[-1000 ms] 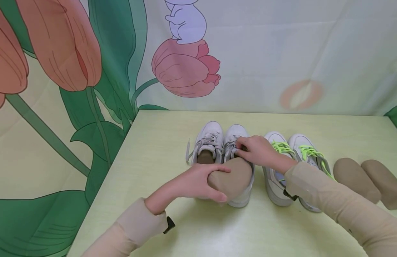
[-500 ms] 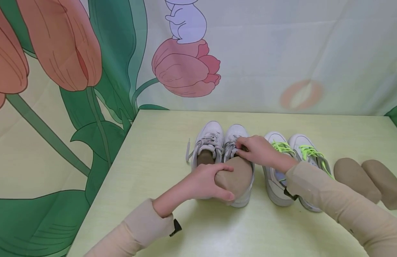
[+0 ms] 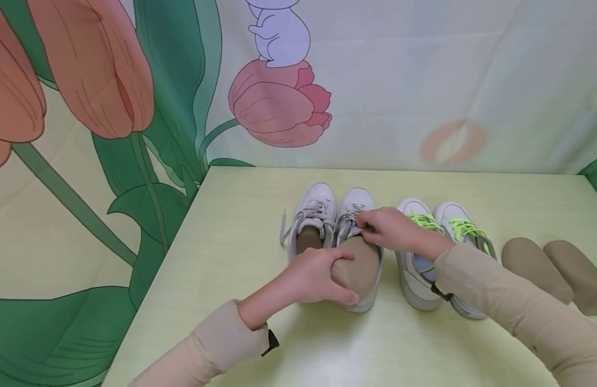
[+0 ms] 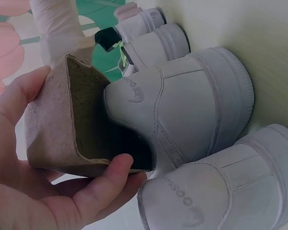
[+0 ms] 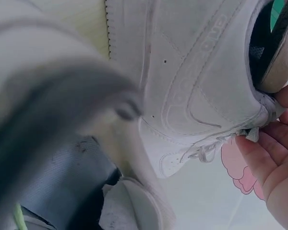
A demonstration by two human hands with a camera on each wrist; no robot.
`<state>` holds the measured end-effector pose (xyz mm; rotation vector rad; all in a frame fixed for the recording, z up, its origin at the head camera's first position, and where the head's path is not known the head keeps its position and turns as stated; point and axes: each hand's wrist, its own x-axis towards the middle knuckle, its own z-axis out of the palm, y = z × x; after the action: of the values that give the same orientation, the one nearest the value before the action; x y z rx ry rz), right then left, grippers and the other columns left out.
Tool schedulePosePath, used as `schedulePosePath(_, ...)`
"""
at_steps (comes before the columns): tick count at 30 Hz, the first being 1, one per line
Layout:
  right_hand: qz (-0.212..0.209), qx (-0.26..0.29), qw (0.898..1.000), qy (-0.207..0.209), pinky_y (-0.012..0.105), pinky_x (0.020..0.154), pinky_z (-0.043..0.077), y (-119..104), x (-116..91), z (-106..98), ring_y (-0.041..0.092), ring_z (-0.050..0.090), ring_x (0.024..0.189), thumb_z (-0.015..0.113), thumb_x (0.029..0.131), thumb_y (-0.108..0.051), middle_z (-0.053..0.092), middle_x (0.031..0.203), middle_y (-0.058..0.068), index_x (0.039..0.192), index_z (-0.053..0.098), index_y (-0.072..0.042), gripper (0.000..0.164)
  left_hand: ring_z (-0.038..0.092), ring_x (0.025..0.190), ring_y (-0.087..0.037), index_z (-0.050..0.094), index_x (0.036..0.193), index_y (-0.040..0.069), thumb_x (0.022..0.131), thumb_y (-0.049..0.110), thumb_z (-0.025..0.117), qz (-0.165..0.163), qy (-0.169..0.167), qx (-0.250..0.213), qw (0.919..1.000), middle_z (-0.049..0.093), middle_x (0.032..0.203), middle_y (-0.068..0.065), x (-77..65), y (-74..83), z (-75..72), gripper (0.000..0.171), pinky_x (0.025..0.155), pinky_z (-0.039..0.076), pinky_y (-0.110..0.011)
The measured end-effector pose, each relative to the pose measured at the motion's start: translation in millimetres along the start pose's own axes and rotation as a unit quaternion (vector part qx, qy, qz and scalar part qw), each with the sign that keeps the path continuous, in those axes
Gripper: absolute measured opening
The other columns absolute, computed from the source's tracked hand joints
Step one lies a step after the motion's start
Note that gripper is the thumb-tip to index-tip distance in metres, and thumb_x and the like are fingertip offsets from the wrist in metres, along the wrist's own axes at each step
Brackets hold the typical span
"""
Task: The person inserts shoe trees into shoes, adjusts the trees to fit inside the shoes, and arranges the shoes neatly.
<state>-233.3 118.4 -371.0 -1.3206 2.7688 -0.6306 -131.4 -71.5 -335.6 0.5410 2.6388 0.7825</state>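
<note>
A white lace-up sneaker [image 3: 357,200] stands with its toe away from me. Its heel opening takes the front of a brown hollow shoe tree [image 3: 358,269], whose rear end sticks up and out. My left hand [image 3: 317,277] holds that end, thumb on one side and fingers on the other; the left wrist view shows the shoe tree's hollow inside. With thumb and fingers, my right hand [image 3: 390,228] pinches the tongue [image 5: 272,108] at the top of the laces. The matching sneaker [image 3: 319,196] stands close on the left with a brown shoe tree [image 3: 309,236] inside.
To the right stands another pair of white sneakers [image 3: 419,290] with neon green laces [image 3: 465,228], partly behind my right forearm. Two more brown shoe trees [image 3: 535,269] lie at the far right. Behind the table [image 3: 221,215] hangs a tulip-print cloth [image 3: 385,97].
My left hand has moved to the right along with the shoe tree's rear end, which sits nearer the sneaker's heel. My right hand keeps its pinch on the tongue, nearly still.
</note>
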Motion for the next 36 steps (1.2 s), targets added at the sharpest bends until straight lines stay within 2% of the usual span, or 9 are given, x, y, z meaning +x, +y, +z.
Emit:
schedulePosePath(4, 0.008, 0.011, 1.0, 0.003, 0.021, 0.053, 0.037, 0.6, -2.2, 1.3, 0.007, 0.042, 0.055, 0.057, 0.078, -0.005, 0.051, 0.062, -0.004, 0.073, 0.054, -0.012, 0.009, 0.055, 0.097, -0.016, 0.054, 0.12, 0.021, 0.062, 0.043, 0.072, -0.001, 0.001, 0.009, 1.0, 0.061, 0.112, -0.002, 1.7, 3.6, 1.7, 0.064, 0.076, 0.044, -0.024)
schedulePosePath(10, 0.025, 0.005, 0.999, 0.035, 0.023, 0.055, 0.038, -1.1, -5.6, 6.2, 0.008, 0.043, 0.058, 0.058, 0.079, -0.006, 0.053, 0.066, -0.002, 0.074, 0.055, -0.011, 0.007, 0.053, 0.105, -0.019, 0.052, 0.123, 0.021, 0.063, 0.046, 0.072, -0.005, 0.0, 0.014, 0.9999, 0.057, 0.119, -0.002, 0.7, 6.4, 4.3, 0.068, 0.079, 0.044, -0.027)
schedulePosePath(16, 0.122, 0.001, 0.992, 0.028, 0.024, 0.051, 0.035, -4.7, -8.6, 7.2, 0.01, 0.042, 0.054, 0.059, 0.08, -0.019, 0.052, 0.065, -0.001, 0.074, 0.054, -0.012, 0.01, 0.052, 0.107, -0.023, 0.052, 0.122, 0.021, 0.061, 0.049, 0.072, -0.004, 0.006, 0.03, 0.9995, 0.057, 0.119, -0.001, -2.7, 6.4, 6.6, 0.07, 0.082, 0.043, -0.03)
schedulePosePath(19, 0.146, 0.012, 0.989, 0.019, 0.024, 0.05, 0.034, -5.5, -9.4, 7.0, 0.011, 0.042, 0.053, 0.06, 0.08, -0.024, 0.053, 0.064, -0.001, 0.076, 0.055, -0.012, 0.013, 0.052, 0.108, -0.022, 0.053, 0.122, 0.02, 0.061, 0.048, 0.073, -0.003, 0.007, 0.025, 0.9997, 0.057, 0.119, -0.002, -4.6, 5.8, 6.7, 0.07, 0.084, 0.043, -0.03)
schedulePosePath(22, 0.142, 0.017, 0.99, 0.014, 0.024, 0.051, 0.035, -5.4, -10.2, 6.6, 0.011, 0.042, 0.054, 0.06, 0.081, -0.026, 0.053, 0.067, 0.0, 0.078, 0.055, -0.012, 0.015, 0.052, 0.108, -0.02, 0.053, 0.122, 0.019, 0.061, 0.047, 0.073, 0.0, 0.007, 0.018, 0.9998, 0.057, 0.119, -0.003, -6.3, 4.8, 6.0, 0.07, 0.084, 0.044, -0.029)
schedulePosePath(28, 0.1, 0.004, 0.995, 0.016, 0.027, 0.059, 0.042, -0.5, -18.5, 10.1, 0.014, 0.05, 0.064, 0.061, 0.081, -0.023, 0.058, 0.08, 0.0, 0.088, 0.055, -0.011, 0.015, 0.052, 0.106, -0.015, 0.053, 0.122, 0.019, 0.061, 0.046, 0.073, 0.005, 0.008, -0.001, 1.0, 0.057, 0.118, -0.004, -12.3, 2.3, 3.1, 0.069, 0.083, 0.044, -0.028)
schedulePosePath(32, 0.103, -0.007, 0.995, 0.008, 0.036, 0.069, 0.047, -0.3, -26.8, 15.5, 0.021, 0.057, 0.084, 0.063, 0.078, -0.022, 0.058, 0.101, 0.007, 0.107, 0.051, -0.008, 0.034, 0.052, 0.107, -0.014, 0.053, 0.122, 0.019, 0.061, 0.045, 0.073, 0.003, 0.009, -0.019, 0.9998, 0.056, 0.12, -0.004, -15.7, 0.2, 1.4, 0.069, 0.085, 0.043, -0.029)
schedulePosePath(36, 0.134, -0.03, 0.99, 0.007, 0.042, 0.069, 0.048, -2.7, -30.3, 25.2, 0.028, 0.058, 0.095, 0.067, 0.073, -0.026, 0.051, 0.12, 0.014, 0.125, 0.039, -0.007, 0.062, 0.051, 0.109, -0.013, 0.052, 0.123, 0.019, 0.061, 0.045, 0.073, 0.002, 0.007, -0.027, 0.9996, 0.055, 0.121, -0.004, -16.8, -1.3, 1.1, 0.07, 0.087, 0.042, -0.03)
